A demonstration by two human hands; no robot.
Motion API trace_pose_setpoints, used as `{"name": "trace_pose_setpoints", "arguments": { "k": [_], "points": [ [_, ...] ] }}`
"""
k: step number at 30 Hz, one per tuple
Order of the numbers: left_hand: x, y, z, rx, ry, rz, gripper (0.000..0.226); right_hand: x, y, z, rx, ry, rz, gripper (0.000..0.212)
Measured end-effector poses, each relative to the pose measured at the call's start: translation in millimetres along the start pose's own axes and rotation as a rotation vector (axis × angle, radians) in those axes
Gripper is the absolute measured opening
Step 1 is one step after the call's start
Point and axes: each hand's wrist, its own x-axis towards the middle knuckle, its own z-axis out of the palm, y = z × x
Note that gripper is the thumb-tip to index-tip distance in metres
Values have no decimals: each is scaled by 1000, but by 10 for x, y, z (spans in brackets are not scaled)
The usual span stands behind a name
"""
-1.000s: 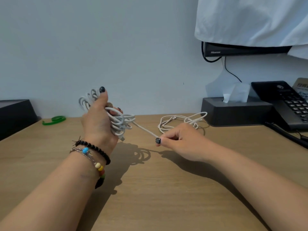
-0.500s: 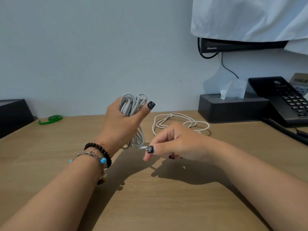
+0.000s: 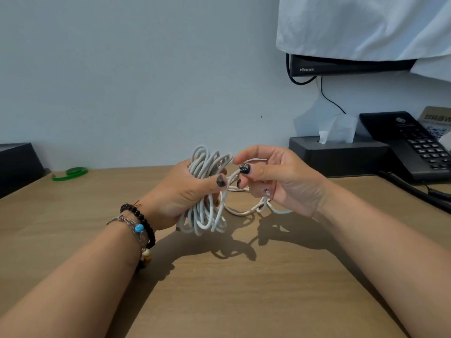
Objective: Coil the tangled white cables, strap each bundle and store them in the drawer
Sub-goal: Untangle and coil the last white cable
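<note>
My left hand [image 3: 180, 196] grips a coiled bundle of white cable [image 3: 207, 211], thumb clamped across the loops, held upright a little above the wooden desk [image 3: 219, 289]. My right hand [image 3: 275, 179] is just to its right, fingers curled, pinching the free end of that cable near the top of the coil. A second, loose white cable [image 3: 246, 211] lies on the desk behind and below my right hand, partly hidden by it. A green strap [image 3: 69, 173] lies at the desk's far left edge by the wall.
A black tissue box [image 3: 339, 154] and a black desk phone [image 3: 412, 147] stand at the back right, with its cord [image 3: 415, 191] running along the desk. A black box [image 3: 17, 164] sits at far left. A cloth-covered monitor [image 3: 353, 64] hangs above.
My left hand moved right and lowered with the coil turned upright. My right hand rose from the desk up to the coil's top, bringing the cable's free end close to the bundle.
</note>
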Motion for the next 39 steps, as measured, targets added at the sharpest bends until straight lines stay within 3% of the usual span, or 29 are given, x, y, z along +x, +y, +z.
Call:
{"name": "trace_pose_setpoints", "arguments": {
  "k": [5,10,14,18,22,26,30,34,39],
  "points": [
    [-37,53,61,97,-47,4,36,10,33,16,-103,84,-14,11],
    [-27,47,72,277,-9,1,24,18,42,19,-178,203,0,16],
    [28,-11,36,342,195,25,16,27,4,-24,-86,319,-54,17],
    [64,-15,-12,134,413,43,6,34,-14,-47,-101,375,-19,13],
    [73,21,-83,-308,555,26,7,38,5,-13,-408,384,26,12],
    [48,47,-64,-495,441,33,10,51,70,62,-538,380,19,14],
    [37,37,-28,-337,328,39,8,48,105,105,-501,410,-22,15],
    [17,-3,29,-276,174,16,37,38,113,158,-455,374,-11,17],
    [9,-14,40,-214,52,22,44,41,159,203,-482,353,21,17]
  ]
}}
